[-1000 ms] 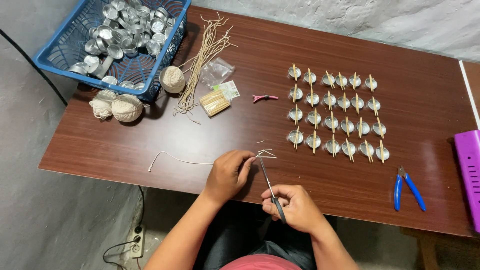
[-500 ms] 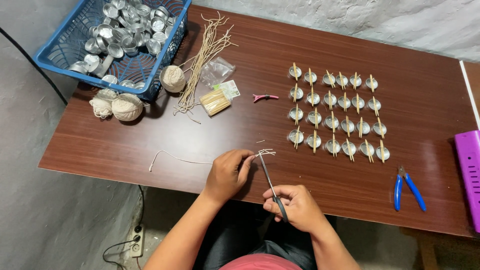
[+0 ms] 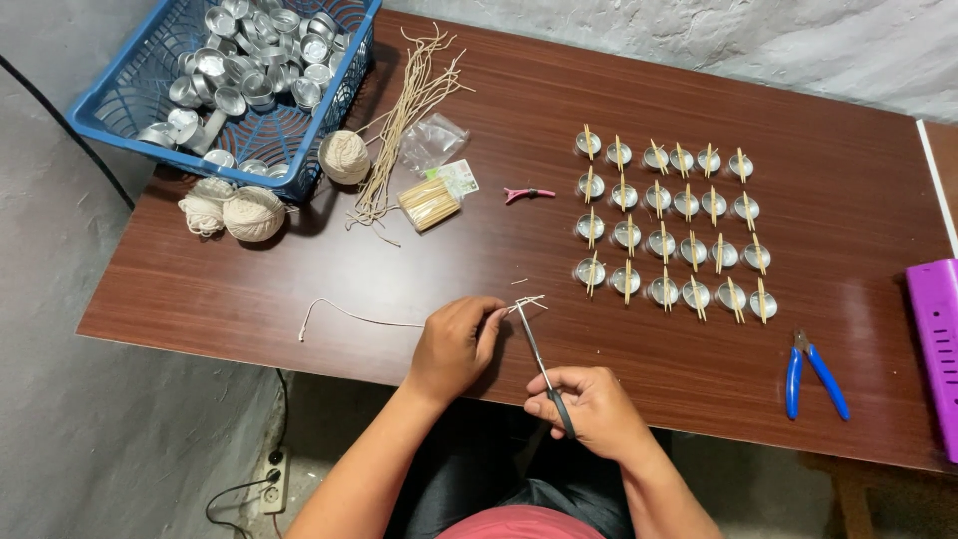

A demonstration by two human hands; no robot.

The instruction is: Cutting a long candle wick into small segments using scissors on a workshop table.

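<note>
Head view of a brown table (image 3: 299, 289). At the far left corner a blue basket (image 3: 120, 105) holds metal cups (image 3: 249, 50) and overhangs the edge. Toward the far right, more cups stand in four rows (image 3: 674, 225), each with a stick laid across its rim. A purple box (image 3: 938, 339) lies at the right edge, cut off by the frame. Three balls of string (image 3: 254, 213) sit beside the basket's near side, with a sheaf of cut wicks (image 3: 404, 120), a clear bag (image 3: 434, 140) and a bundle of sticks (image 3: 429, 203) just right of them. Blue-handled pliers (image 3: 813, 374) lie near the near right corner; a pink clip (image 3: 527, 194) lies mid-table. At the near edge, the left hand (image 3: 454, 344) pinches a few short wick ends (image 3: 527, 302) between its fingertips, while a loose wick (image 3: 349, 316) trails left from under it. The right hand (image 3: 594, 409) is closed around the handles of scissors (image 3: 539, 364), whose blades point at the pinched ends.
</note>
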